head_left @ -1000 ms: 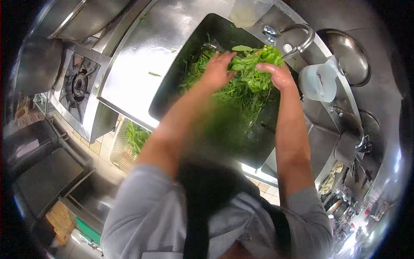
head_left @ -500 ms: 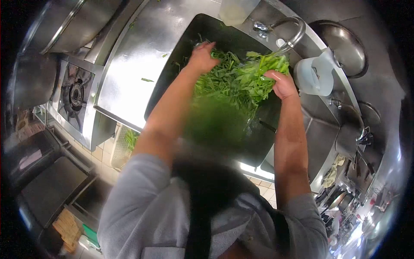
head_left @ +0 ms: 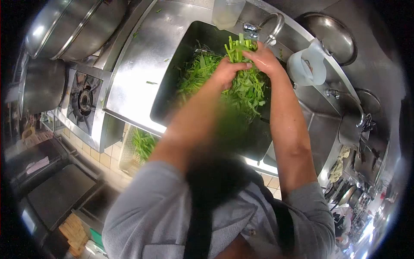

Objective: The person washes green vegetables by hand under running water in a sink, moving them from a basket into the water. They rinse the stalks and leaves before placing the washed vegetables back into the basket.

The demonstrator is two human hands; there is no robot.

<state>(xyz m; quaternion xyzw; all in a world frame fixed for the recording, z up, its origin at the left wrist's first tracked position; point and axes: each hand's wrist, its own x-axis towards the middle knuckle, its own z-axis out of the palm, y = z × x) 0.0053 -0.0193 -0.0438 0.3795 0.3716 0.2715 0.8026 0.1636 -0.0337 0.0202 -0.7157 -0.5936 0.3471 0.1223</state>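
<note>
Over the dark sink basin [head_left: 167, 88], a bunch of leafy greens [head_left: 250, 88] hangs between my hands, cut stems up and leaves trailing down. My left hand [head_left: 227, 72] is closed around the stems from the left, its thumb across them. From the other side my right hand [head_left: 265, 60] grips the same bunch near the stem ends, some of its fingers hidden. More loose greens [head_left: 200, 73] fill the basin to the left of the bunch. A dark green blur covers the lower part of the sink.
A curved faucet [head_left: 278, 28] stands behind my right hand. Plastic containers flank it: one at the back [head_left: 226, 15], one to the right [head_left: 307, 67]. Left lie a steel drainboard [head_left: 133, 77] with leaf scraps and a burner [head_left: 85, 99]. A basket [head_left: 128, 153] of greens sits below.
My left hand has left the loose greens and moved right to grip the bunch. My right hand has moved up and left with the bunch, whose stems now point up.
</note>
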